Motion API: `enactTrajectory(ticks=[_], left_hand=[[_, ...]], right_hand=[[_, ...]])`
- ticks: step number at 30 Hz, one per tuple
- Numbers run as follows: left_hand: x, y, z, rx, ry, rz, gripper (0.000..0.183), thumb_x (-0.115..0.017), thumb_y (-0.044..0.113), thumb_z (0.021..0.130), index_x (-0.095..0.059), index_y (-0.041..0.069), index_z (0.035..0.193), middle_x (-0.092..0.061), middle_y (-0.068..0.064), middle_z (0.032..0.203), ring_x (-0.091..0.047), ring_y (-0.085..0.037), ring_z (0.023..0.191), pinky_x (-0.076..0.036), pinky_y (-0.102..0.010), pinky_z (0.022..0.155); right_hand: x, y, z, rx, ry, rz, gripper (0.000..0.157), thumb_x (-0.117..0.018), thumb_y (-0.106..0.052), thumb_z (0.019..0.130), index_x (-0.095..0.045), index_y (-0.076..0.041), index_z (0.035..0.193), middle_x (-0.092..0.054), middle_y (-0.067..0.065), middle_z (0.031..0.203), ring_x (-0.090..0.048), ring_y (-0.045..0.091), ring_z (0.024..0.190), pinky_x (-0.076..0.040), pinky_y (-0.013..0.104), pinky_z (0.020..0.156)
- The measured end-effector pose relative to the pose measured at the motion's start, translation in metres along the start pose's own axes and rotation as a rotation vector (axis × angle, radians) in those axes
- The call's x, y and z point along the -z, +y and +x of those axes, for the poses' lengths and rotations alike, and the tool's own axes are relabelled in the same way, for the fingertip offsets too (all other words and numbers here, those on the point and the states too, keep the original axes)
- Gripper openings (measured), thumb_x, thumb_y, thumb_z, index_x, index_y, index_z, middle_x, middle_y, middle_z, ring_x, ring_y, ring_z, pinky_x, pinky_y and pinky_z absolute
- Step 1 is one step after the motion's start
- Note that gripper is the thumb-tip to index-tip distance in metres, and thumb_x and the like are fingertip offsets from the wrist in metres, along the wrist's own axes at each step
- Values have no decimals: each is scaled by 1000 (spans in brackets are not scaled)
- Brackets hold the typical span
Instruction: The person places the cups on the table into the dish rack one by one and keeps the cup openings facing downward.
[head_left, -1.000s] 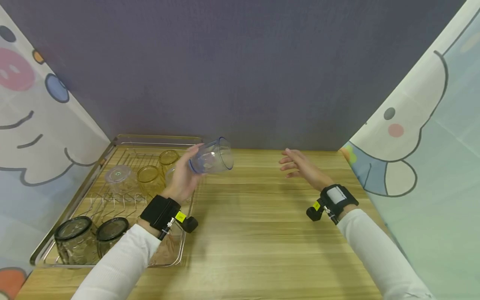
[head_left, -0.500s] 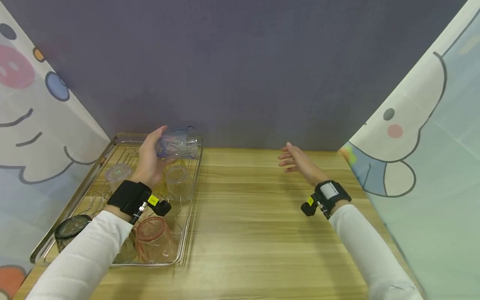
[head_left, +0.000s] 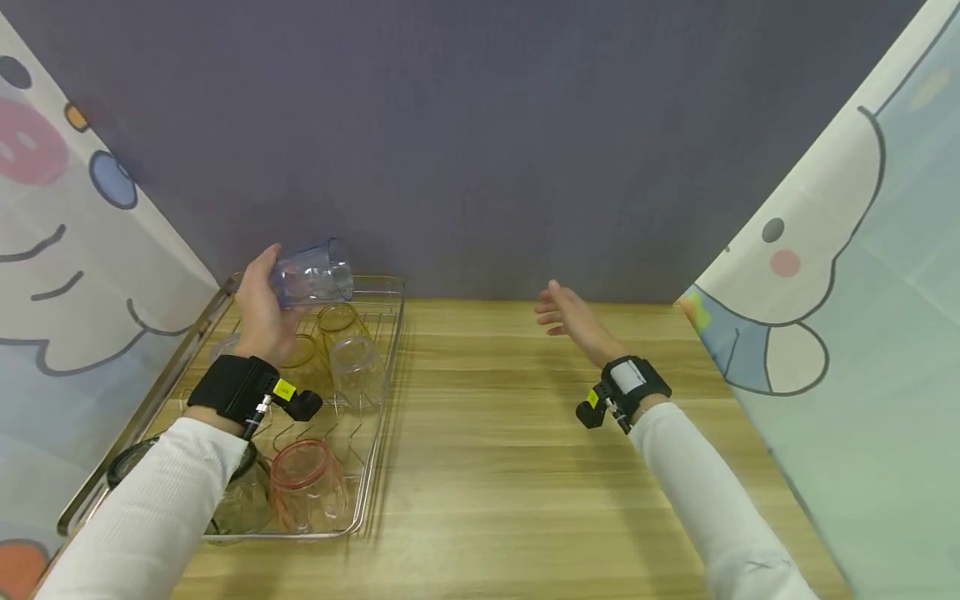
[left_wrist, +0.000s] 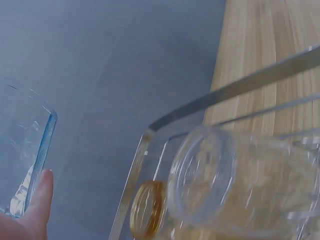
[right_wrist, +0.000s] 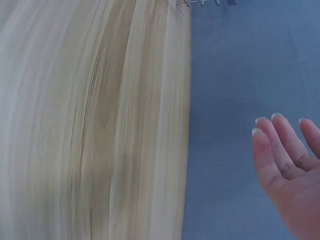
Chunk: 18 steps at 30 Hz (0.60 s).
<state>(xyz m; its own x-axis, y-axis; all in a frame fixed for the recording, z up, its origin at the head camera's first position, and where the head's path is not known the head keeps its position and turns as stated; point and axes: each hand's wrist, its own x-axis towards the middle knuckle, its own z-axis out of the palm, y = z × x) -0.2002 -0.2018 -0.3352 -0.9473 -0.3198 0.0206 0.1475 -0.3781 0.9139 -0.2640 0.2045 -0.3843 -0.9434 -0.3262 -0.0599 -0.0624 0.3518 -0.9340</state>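
Note:
My left hand [head_left: 264, 312] grips a clear bluish drinking glass [head_left: 309, 275] near its base, above the back of the wire drying rack [head_left: 378, 467]. The glass lies tilted on its side, its mouth toward the right. In the left wrist view, part of the same glass [left_wrist: 22, 145] shows with a thumb [left_wrist: 41, 200] along it. Beneath the hand stand amber glasses [head_left: 339, 321] and a clear glass [head_left: 356, 367], bottoms up. My right hand [head_left: 573, 321] hovers over the back of the table with its fingers relaxed, holding nothing; its fingers [right_wrist: 285, 150] show in the right wrist view.
A pink glass [head_left: 307, 483] and dark glasses [head_left: 243, 492] stand upside down in the rack's front, partly behind the left sleeve. The wooden table [head_left: 487, 467] extends right of the rack. A grey wall [head_left: 480, 150] rises behind, with cartoon-printed cloths [head_left: 795, 275] at both sides.
My left hand has carried the bluish glass leftward from beside the rack to over its back part. My right hand has drifted slightly left and away from me.

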Motion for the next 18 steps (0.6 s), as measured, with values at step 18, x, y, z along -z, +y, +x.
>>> enactTrajectory(ticks=[18], left_hand=[[21,26,24,-113,237,255,49,-43,33,103,-38,23,150,-40,4,147,-47,-12,120,-33,-33,115]], right_hand=[[-46,-35,21,93,-13,-45,67,-28,-56,104,-39,-5,145,-45,15,147,-44,33,135,-38,50,113]])
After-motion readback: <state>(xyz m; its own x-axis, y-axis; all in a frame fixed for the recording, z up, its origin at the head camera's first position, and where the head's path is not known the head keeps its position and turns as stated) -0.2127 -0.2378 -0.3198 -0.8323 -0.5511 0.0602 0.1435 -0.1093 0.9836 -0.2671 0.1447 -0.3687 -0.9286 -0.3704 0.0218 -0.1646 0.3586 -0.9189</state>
